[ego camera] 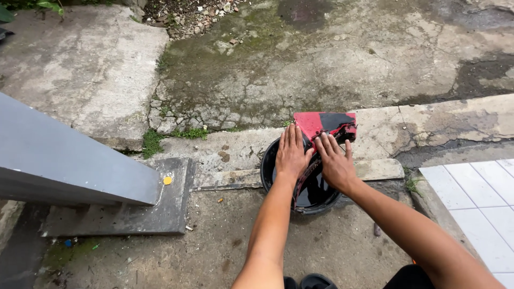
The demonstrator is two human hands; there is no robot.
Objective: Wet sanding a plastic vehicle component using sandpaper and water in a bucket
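A black bucket [321, 202] of dark water stands on the concrete ground in front of me. A red and black plastic panel [326, 124] sticks up out of it, its lower part down in the water. My left hand [292, 152] lies flat against the panel's left side with fingers together. Pressed on the panel's dark lower edge is my right hand [334, 163], fingers spread. Both forearms reach in from the bottom of the view.
A grey slanted beam [64, 155] rests on a dark base slab [171, 208] at the left. White floor tiles [476, 203] lie at the right. A concrete ledge [417, 128] runs behind the bucket, with cracked mossy ground beyond it.
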